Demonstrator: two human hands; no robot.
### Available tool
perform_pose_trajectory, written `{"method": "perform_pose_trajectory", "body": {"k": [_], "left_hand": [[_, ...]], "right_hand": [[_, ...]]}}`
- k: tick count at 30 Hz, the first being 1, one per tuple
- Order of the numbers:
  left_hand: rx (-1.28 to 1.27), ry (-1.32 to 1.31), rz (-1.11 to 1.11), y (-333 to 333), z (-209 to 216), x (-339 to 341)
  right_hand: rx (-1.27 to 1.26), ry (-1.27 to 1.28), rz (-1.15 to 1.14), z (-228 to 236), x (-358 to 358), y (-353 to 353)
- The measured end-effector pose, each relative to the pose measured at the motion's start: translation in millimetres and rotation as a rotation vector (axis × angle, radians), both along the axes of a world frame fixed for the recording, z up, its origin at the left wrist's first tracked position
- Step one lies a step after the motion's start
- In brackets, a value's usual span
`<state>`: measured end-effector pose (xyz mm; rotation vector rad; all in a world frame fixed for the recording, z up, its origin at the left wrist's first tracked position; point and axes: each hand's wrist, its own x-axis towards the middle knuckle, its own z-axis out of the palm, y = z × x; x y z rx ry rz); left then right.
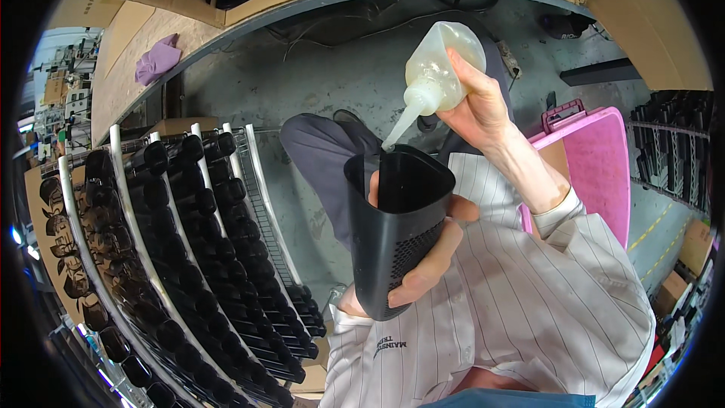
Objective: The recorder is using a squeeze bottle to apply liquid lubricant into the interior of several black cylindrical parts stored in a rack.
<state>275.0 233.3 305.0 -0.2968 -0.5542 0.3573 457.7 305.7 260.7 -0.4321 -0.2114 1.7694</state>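
A hollow black plastic housing (370, 249) with a rounded open top and a patch of small holes is held in front of my body. My left hand (429, 264) wraps around it, with fingers on its right side; the palm is hidden behind it. Above it, my right hand (477, 98) grips a translucent squeeze bottle (434, 68) tipped downward. The bottle's narrow nozzle points at the housing's upper rim and appears to touch or nearly touch it. Whether any liquid comes out is too small to tell.
A wire rack (260, 204) with rows of similar black parts stands at the left. A pink bin (604, 159) is at the right. Across the far side runs a bench with cardboard boxes (649, 15) and a purple cloth (158, 59). More black parts fill a shelf (668, 143) at far right.
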Motion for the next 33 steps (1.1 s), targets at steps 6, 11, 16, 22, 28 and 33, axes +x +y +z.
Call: {"method": "perform_pose_trajectory", "body": {"k": [6,11,16,22,28,33], "left_hand": [[0.053,-0.111,0.004,7.7,1.3,3.7],[0.008,0.49,0.179,8.0,16.9,-27.7],[0.185,0.785,0.255,19.8,18.8,-43.1],[0.173,0.789,0.271,21.1,19.6,-43.4],[0.133,0.702,0.263,23.4,19.7,-38.4],[0.086,0.531,0.215,20.9,18.4,-30.3]], "right_hand": [[0.057,-0.283,-0.203,13.5,6.4,0.3],[0.164,-0.582,-0.409,42.6,27.5,-4.9],[0.211,-0.648,-0.437,56.8,34.5,-15.2],[0.201,-0.637,-0.412,58.6,34.0,-17.2],[0.159,-0.471,-0.27,47.2,39.7,-10.3],[0.219,-0.408,-0.224,47.4,34.3,1.6]]}}
